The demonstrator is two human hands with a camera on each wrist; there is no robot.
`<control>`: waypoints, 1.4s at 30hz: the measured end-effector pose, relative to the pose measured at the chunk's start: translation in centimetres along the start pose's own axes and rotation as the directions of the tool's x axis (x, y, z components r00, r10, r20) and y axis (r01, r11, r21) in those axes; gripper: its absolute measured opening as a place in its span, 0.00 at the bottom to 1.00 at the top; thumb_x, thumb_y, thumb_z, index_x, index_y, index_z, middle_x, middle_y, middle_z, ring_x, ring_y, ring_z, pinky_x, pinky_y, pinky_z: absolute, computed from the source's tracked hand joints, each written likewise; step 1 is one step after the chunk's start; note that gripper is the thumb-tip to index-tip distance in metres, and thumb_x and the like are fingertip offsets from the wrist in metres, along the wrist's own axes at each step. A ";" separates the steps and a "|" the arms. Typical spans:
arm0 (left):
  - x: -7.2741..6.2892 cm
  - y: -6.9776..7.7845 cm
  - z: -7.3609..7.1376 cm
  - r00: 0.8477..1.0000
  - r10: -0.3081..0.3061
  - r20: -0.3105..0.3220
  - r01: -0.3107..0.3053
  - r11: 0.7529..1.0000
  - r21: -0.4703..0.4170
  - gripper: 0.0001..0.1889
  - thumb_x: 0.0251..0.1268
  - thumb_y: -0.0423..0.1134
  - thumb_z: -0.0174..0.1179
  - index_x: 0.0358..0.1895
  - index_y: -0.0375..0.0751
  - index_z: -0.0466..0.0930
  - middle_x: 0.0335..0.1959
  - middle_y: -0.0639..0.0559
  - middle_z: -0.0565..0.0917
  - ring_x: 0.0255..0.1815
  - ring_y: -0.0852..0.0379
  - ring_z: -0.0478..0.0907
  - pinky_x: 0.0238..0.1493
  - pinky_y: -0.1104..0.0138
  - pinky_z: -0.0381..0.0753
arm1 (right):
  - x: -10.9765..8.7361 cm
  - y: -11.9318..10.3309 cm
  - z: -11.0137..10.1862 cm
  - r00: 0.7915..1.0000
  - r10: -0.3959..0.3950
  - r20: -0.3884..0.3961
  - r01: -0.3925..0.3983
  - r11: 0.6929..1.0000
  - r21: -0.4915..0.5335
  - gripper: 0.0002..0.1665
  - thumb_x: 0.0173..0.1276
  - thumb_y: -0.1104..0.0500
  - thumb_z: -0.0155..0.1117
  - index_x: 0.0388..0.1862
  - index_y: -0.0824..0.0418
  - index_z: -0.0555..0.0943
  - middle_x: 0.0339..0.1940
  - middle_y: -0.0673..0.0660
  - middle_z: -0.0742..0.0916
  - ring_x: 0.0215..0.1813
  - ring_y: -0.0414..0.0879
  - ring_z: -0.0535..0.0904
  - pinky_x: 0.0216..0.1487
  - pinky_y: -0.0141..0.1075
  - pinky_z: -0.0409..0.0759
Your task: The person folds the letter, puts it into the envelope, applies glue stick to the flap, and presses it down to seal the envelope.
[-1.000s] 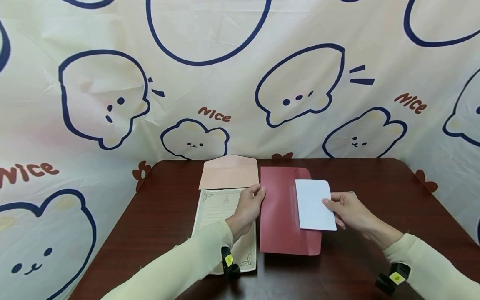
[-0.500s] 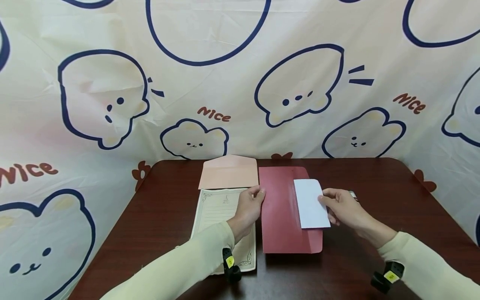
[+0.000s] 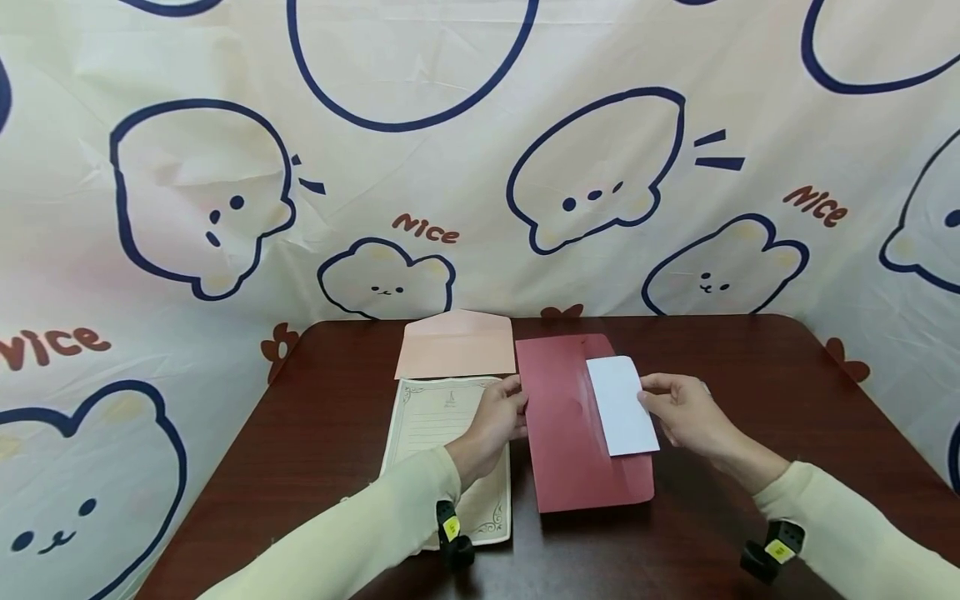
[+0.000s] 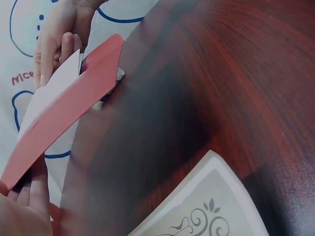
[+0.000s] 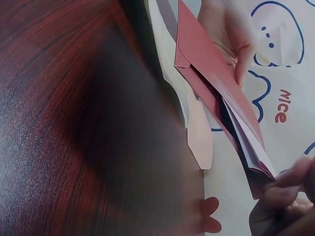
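Swung red envelope (image 3: 562, 425) rightward at lower end since earlier frame; pinching envelope's left edge with left hand (image 3: 491, 423), folded white paper (image 3: 622, 407), lengthwise along envelope's right-side mouth, with nearer right hand (image 3: 688, 414)

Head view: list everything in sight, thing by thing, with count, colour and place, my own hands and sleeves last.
red envelope: one, red, between the hands
white paper: one, white, over the envelope's right part
bordered sheet: one visible, cream, left, partly beneath the left arm
peach envelope: one, peach, beyond the sheet
table: one, dark red-brown, underneath
backdrop: white, navy bear outlines, behind the table
wrist devices: two, black with yellow labels, at the cuffs
sleeves: two, pale cream, on the forearms
left hand: one, at the red envelope's left edge
right hand: one, at the paper's right edge
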State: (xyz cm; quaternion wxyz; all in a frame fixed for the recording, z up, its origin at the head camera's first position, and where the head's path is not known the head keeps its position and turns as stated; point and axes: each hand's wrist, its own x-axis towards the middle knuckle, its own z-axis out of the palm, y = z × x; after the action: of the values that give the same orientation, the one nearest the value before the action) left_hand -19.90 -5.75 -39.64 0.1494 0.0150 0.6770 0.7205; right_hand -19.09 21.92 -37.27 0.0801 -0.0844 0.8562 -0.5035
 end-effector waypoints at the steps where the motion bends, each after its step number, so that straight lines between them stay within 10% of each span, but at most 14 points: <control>1: 0.0 0.0 0.0 1.000 -0.005 0.004 0.005 1.000 0.002 0.19 0.81 0.32 0.38 0.65 0.35 0.71 0.38 0.52 0.79 0.32 0.63 0.81 0.37 0.70 0.82 | 0.0 0.0 0.1 1.000 -0.005 0.001 0.005 1.000 -0.010 0.22 0.80 0.59 0.53 0.65 0.72 0.73 0.24 0.59 0.85 0.13 0.39 0.63 0.14 0.33 0.66; 31: -0.9 -0.6 2.8 0.998 0.055 -0.043 -0.061 0.989 -0.134 0.14 0.83 0.32 0.38 0.63 0.39 0.66 0.43 0.48 0.82 0.37 0.61 0.84 0.40 0.67 0.83 | 1.2 -1.9 1.8 0.976 -0.192 -0.104 0.145 0.926 -0.348 0.06 0.71 0.64 0.64 0.40 0.65 0.86 0.33 0.58 0.91 0.34 0.43 0.83 0.32 0.32 0.79; 39: -1.2 -0.7 3.2 0.995 0.063 -0.074 -0.072 0.990 -0.124 0.15 0.83 0.32 0.37 0.64 0.39 0.66 0.52 0.41 0.83 0.46 0.56 0.86 0.46 0.63 0.85 | 0.6 -2.7 2.6 0.944 -0.308 -0.114 0.193 0.801 -0.566 0.08 0.71 0.61 0.65 0.44 0.61 0.88 0.38 0.56 0.90 0.30 0.41 0.77 0.29 0.35 0.75; 42: -1.3 -0.7 3.3 0.995 0.070 -0.077 -0.079 0.991 -0.108 0.15 0.83 0.33 0.37 0.64 0.40 0.66 0.52 0.42 0.83 0.45 0.57 0.86 0.47 0.63 0.84 | 0.6 -2.8 2.8 0.948 -0.298 -0.111 0.185 0.801 -0.570 0.08 0.72 0.60 0.65 0.43 0.61 0.88 0.35 0.56 0.89 0.29 0.41 0.76 0.29 0.35 0.75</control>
State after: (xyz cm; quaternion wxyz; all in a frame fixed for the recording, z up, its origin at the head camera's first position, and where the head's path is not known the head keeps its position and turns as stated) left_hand -17.77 -2.85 -39.80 0.0980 0.0055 0.6400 0.7621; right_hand -18.92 18.08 -36.15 -0.0971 -0.1629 0.9503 -0.2468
